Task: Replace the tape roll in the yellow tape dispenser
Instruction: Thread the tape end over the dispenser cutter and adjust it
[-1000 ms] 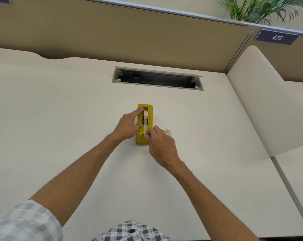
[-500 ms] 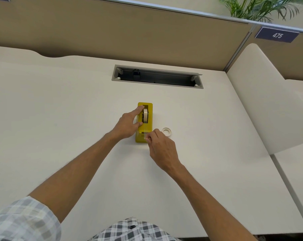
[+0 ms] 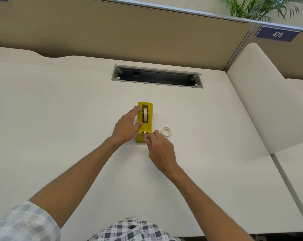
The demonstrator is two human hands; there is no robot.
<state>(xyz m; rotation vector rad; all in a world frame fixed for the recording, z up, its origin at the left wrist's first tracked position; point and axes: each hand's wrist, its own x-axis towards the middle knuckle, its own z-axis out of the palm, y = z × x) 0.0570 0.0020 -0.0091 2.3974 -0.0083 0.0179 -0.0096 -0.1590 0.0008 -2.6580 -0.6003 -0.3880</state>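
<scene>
The yellow tape dispenser (image 3: pixel 149 126) stands on the white desk (image 3: pixel 60 119), its long side pointing away from me. A cream tape roll (image 3: pixel 145 115) sits upright in its slot. My left hand (image 3: pixel 127 125) grips the dispenser's left side, thumb across the top. At the dispenser's near end, the thumb and forefinger of my right hand (image 3: pixel 160 148) pinch a clear tape end (image 3: pixel 146 139). A small, nearly spent white tape roll (image 3: pixel 166 131) lies flat on the desk just right of the dispenser.
A grey cable slot (image 3: pixel 157 78) is cut into the desk behind the dispenser. A brown partition (image 3: pixel 112 32) runs along the back. A white curved divider (image 3: pixel 261 94) bounds the right side. A plant (image 3: pixel 258 7) shows over the partition.
My right hand has drawn back toward me along the dispenser's near end, uncovering the spent roll on the desk. My left hand has stayed on the dispenser.
</scene>
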